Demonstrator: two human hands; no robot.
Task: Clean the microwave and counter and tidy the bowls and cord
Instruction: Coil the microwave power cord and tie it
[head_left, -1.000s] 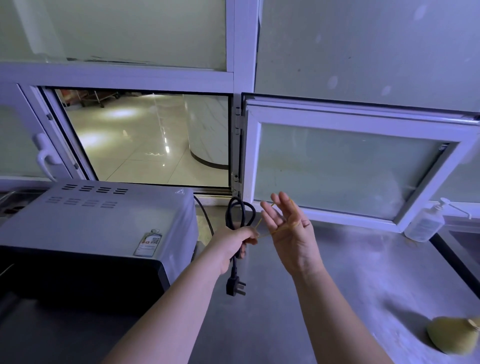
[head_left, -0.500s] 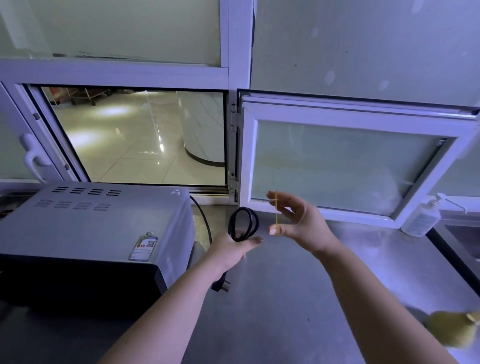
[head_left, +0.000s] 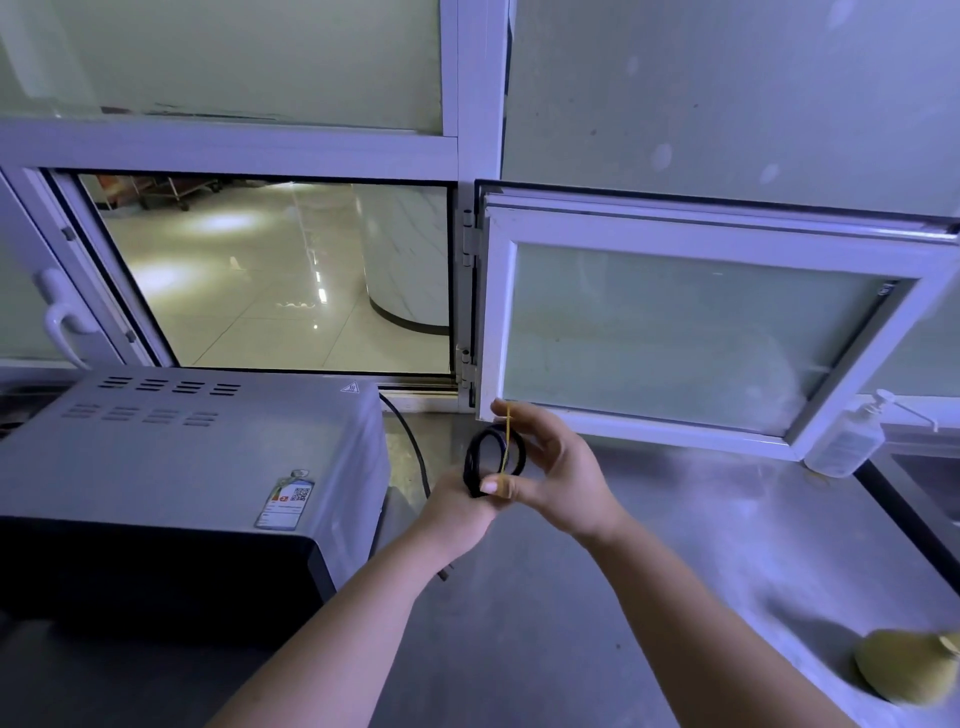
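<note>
Counter (head_left: 649, 597) room right; microwave (head_left: 171, 467) left, sash (head_left: 685, 332) behind.

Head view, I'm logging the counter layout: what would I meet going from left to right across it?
Order: microwave → coiled black cord → pump bottle. Omitted, overlapping the cord: left hand, right hand, yellow rubber band.

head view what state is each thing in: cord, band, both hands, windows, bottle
cord, looped, plug hanging free
rubber band, stretched taut
left hand, grips the cord
right hand, stretches the rubber band between thumb and forefinger
left window, open
right window, swung open inward
pump bottle, upright
</note>
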